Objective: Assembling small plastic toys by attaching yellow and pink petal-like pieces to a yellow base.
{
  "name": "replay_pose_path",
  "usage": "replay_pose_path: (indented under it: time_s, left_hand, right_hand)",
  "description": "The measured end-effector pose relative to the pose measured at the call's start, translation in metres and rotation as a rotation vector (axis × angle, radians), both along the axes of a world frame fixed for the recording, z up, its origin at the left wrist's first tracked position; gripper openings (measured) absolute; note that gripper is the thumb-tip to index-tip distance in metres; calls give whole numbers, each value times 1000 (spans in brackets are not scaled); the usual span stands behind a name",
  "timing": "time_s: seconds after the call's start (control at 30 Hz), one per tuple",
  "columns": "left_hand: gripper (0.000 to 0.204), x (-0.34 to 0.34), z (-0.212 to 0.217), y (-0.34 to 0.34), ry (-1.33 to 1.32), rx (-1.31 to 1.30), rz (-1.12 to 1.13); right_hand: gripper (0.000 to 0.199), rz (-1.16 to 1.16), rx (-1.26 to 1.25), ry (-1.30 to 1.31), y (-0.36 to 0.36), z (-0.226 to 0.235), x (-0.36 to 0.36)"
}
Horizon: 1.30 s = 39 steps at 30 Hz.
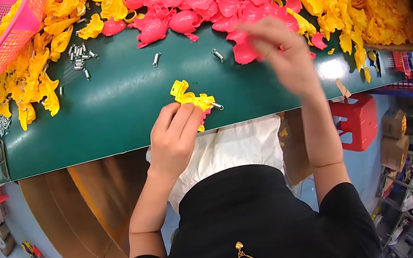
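Near the front edge of the green tabletop [106,109], my left hand [172,137] is closed on a yellow plastic piece [188,97]. A small metal spring [217,106] sticks out from its right side, and a bit of pink plastic shows beneath it, partly hidden. My right hand [284,54] is raised at the right, beside the near edge of a heap of pink plastic shells [230,6]. Motion smears its fingers, so I cannot make out whether they hold anything. Two loose springs, one at centre [156,59] and one farther right [217,55], lie between the hands and the heap.
Yellow pieces form one heap at the left [36,75] and another at the right [359,2]. Several springs [78,54] lie clustered at the left, near a pink basket [12,43]. Below the table are a red stool [361,123] and a cardboard box [54,207].
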<state>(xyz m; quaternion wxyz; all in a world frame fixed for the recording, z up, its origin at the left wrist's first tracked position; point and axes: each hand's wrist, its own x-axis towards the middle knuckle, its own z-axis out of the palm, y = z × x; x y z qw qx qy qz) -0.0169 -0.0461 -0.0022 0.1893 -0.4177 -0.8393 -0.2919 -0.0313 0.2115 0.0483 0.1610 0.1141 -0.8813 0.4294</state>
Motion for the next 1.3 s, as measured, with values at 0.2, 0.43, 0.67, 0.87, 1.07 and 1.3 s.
replay_pose_path:
  time_s: [0.2, 0.43, 0.67, 0.87, 1.07, 1.3]
  left_hand:
    - [31, 4, 6, 1, -13, -52, -1]
    - [32, 7, 2, 1, -8, -41, 14]
    - [32, 8, 0, 3, 10, -11, 24]
    - [36, 8, 0, 0, -42, -11, 22]
    - [32, 3, -2, -1, 42, -39, -37]
    - [32, -2, -3, -6, 80, -61, -59]
  right_hand:
    - [28, 69, -595, -318, -44, -16, 17]
    - [12, -83, -224, -141, -84, -30, 29]
    - [13, -169, -56, 55, -94, -43, 30]
    - [9, -113, 97, -31, -89, -31, 29]
    - [12, -85, 149, 87, -87, -38, 27]
    - [23, 206, 0, -246, -58, -18, 16]
